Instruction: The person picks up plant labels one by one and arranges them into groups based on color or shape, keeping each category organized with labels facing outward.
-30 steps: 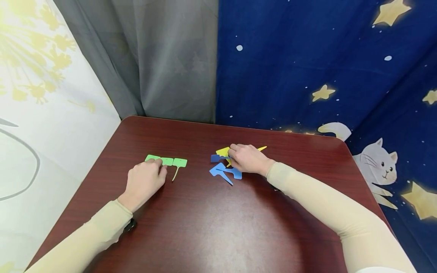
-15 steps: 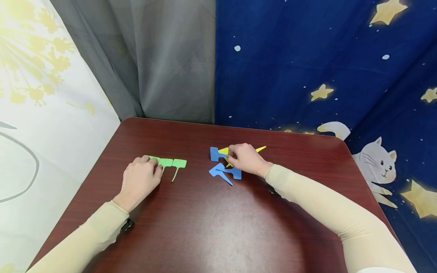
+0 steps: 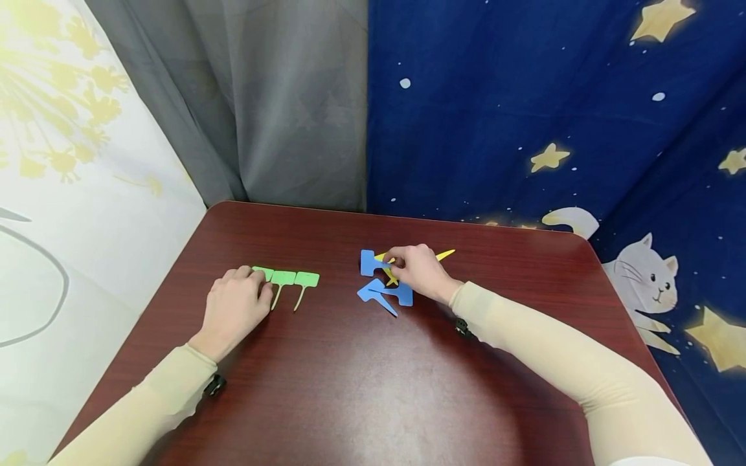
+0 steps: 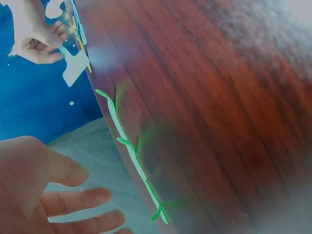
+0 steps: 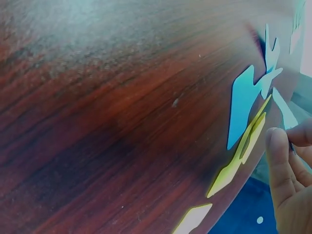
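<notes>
Three T-shaped green plant labels [image 3: 283, 278] lie side by side in a row at the table's left. My left hand [image 3: 236, 309] is over the leftmost one and partly hides it; in the left wrist view its fingers [image 4: 80, 201] are extended, holding nothing. With thumb and forefinger my right hand [image 3: 422, 270] pinches a blue plant label [image 3: 367, 263] by its stem, its wide head pointing left. Below that hand, two blue labels [image 3: 405, 296] overlap on the table. Yellow labels [image 5: 226, 178] lie beneath and behind the right hand, which hides part of them.
The dark red-brown wooden table [image 3: 350, 375] reaches back to a grey curtain [image 3: 303, 103] and a blue curtain with stars [image 3: 466, 129]. A white patterned cloth [image 3: 87, 194] hangs at the left. Small black devices [image 3: 214, 386] sit at both wrists.
My right hand has lifted a blue label from the pile and turned its head flat toward the camera. The left hand has drawn slightly left, uncovering more of the green labels.
</notes>
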`<action>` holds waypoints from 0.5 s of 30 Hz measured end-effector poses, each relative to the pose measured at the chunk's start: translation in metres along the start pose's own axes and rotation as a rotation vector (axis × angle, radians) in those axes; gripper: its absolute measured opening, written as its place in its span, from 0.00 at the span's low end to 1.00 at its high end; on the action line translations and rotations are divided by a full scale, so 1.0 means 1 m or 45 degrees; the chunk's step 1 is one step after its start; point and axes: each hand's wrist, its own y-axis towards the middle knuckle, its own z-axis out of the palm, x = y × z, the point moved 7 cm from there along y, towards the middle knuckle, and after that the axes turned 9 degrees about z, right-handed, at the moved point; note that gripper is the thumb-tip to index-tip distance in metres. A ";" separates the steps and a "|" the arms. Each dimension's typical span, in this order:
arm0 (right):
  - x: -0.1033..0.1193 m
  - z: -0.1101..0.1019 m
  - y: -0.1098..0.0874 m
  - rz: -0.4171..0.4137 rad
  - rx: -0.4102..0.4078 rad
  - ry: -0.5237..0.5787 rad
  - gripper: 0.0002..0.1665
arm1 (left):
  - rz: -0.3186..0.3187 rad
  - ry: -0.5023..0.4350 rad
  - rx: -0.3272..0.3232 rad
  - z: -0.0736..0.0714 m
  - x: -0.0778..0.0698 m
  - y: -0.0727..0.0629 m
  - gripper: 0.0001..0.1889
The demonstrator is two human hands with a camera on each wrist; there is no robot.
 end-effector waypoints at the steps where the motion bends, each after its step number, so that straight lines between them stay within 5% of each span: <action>1: 0.001 0.000 -0.001 -0.008 0.005 -0.011 0.12 | 0.002 0.001 0.002 0.000 0.001 0.000 0.06; 6: 0.006 -0.001 -0.005 -0.091 -0.004 -0.124 0.13 | 0.000 -0.002 0.030 0.002 0.004 0.000 0.06; 15: 0.019 0.008 -0.015 -0.477 -0.078 -0.425 0.08 | -0.025 -0.082 0.190 0.014 0.010 -0.002 0.14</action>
